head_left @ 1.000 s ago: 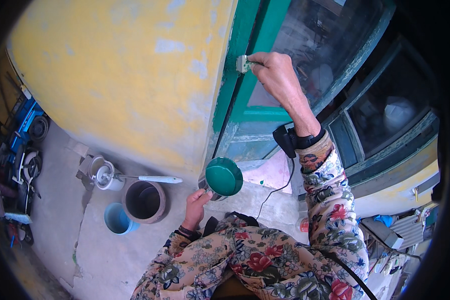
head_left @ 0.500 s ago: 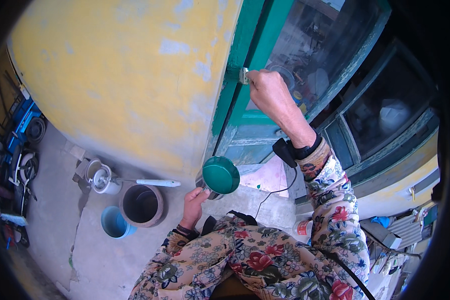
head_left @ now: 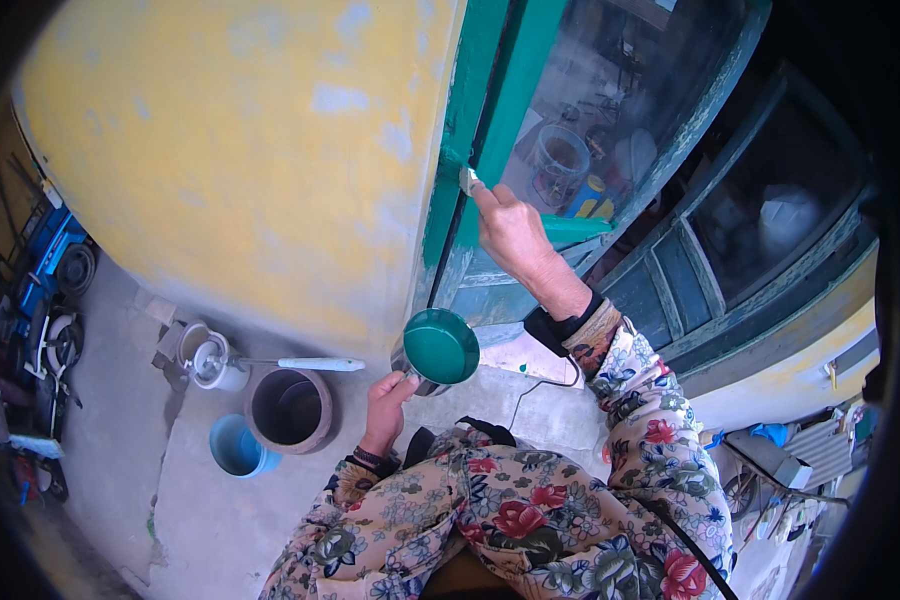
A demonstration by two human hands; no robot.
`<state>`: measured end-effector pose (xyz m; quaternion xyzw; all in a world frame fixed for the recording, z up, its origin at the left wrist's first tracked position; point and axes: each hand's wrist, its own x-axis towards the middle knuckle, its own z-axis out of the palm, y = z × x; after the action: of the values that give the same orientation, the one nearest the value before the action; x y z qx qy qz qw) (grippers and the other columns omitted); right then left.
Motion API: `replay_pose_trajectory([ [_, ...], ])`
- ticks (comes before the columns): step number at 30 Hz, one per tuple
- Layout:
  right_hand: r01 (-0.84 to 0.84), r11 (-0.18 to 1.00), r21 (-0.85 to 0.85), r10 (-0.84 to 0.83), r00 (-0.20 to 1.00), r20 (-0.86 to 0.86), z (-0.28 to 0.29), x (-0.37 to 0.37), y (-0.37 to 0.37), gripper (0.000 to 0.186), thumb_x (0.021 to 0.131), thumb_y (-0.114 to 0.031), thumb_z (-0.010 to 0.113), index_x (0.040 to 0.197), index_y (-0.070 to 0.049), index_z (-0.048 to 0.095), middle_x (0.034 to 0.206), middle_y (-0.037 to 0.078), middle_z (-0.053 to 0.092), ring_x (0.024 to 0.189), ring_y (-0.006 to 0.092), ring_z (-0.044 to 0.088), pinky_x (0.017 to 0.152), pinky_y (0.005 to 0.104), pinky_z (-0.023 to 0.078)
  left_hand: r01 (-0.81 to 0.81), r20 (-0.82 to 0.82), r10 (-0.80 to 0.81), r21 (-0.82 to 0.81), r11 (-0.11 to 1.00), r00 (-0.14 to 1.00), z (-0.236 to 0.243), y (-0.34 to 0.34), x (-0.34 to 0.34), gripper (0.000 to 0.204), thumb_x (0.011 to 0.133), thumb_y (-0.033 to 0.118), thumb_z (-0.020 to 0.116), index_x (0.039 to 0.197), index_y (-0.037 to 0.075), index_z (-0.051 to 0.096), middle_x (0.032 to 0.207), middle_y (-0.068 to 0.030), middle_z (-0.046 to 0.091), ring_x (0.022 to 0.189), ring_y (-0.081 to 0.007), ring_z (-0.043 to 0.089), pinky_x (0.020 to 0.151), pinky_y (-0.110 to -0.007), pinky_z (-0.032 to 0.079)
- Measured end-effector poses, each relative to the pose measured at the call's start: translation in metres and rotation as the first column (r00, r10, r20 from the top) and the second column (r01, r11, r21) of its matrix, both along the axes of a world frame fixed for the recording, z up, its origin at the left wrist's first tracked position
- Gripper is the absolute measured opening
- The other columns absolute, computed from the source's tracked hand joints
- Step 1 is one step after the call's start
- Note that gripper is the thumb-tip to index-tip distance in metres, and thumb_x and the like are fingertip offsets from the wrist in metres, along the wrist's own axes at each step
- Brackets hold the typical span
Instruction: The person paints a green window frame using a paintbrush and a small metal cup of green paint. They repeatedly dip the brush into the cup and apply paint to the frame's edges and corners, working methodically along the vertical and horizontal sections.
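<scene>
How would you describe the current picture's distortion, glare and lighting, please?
In the head view, fisheye distortion bows the lower edge of the yellow wall; black vignetting fills the corners; pale haze veils the glass pane of the green door; soft light casts no hard-edged shadows on the concrete floor.

Yellow wall (head_left: 230, 180): catching soft daylight
Door glass (head_left: 610, 100): throwing me hazy reflections
View's rim: blackening, bending my lines

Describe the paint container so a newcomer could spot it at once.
Find the yellow wall, then its lower right corner. There the left hand holds the round paint container. Unlike the blue bucket and brown pot on the floor, it is green inside.
</scene>
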<state>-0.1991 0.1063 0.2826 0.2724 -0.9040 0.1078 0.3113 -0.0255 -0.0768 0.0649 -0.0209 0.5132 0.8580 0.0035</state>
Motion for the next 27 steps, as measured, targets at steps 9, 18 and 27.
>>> replay_pose_trajectory([
  [9,-0.070,0.991,-0.116,0.062,0.996,-0.071,0.020,0.014,0.000,0.025,0.085,-0.002,0.054,0.110,-0.003,0.060,0.076,0.021,0.056,0.070,0.0403,0.061,0.058,0.0469,0.049,-0.023,0.040,0.022,0.017,1.000,0.999,0.000,0.002,0.021,0.030,0.087,0.012,0.064,0.061,0.009,0.049,0.063,0.0071,0.043,0.062,-0.0031,0.036,0.058,-0.023,0.027],
  [18,0.079,0.996,-0.031,-0.076,0.993,0.089,-0.007,0.022,-0.024,0.035,0.075,0.003,0.054,0.111,0.005,0.056,0.082,0.022,0.059,0.067,0.0416,0.063,0.060,0.0488,0.053,-0.036,0.041,0.035,0.024,0.999,0.999,0.005,0.003,0.018,0.028,0.087,0.012,0.064,0.063,0.008,0.051,0.064,0.0068,0.045,0.063,-0.0032,0.037,0.059,-0.022,0.028],
  [27,0.059,0.994,-0.093,-0.063,0.997,-0.040,0.003,0.023,-0.024,0.023,0.073,0.003,0.055,0.096,0.006,0.056,0.083,0.023,0.059,0.068,0.0412,0.064,0.060,0.0480,0.053,-0.076,0.042,0.075,0.011,0.997,0.996,0.001,0.000,0.020,0.027,0.088,0.011,0.064,0.064,0.008,0.052,0.065,0.0064,0.046,0.063,-0.0033,0.038,0.060,-0.022,0.029],
])
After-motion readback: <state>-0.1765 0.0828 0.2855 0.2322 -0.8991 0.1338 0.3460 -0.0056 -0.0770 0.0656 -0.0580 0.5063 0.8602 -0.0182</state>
